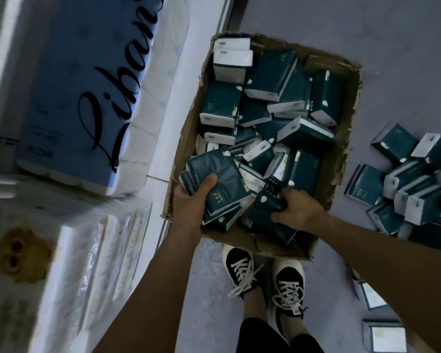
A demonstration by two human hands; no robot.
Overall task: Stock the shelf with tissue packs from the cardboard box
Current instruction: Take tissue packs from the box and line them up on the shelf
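Observation:
An open cardboard box (348, 118) sits on the floor in front of my feet, filled with several dark green tissue packs (270, 72) lying at mixed angles. My left hand (194, 197) is inside the near left corner of the box, gripping a stack of green tissue packs (222, 179) with the thumb on top. My right hand (298, 210) is closed around another green tissue pack (262, 212) at the near edge of the box. The shelf (163, 159) runs along the left, its white edge beside the box.
Large blue and white paper-roll bundles (69, 98) and clear-wrapped white packs (92, 250) fill the shelf at left. A heap of green tissue packs (413, 179) lies on the grey floor to the right of the box, with more packs (382, 335) at lower right. My shoes (265, 278) stand just behind the box.

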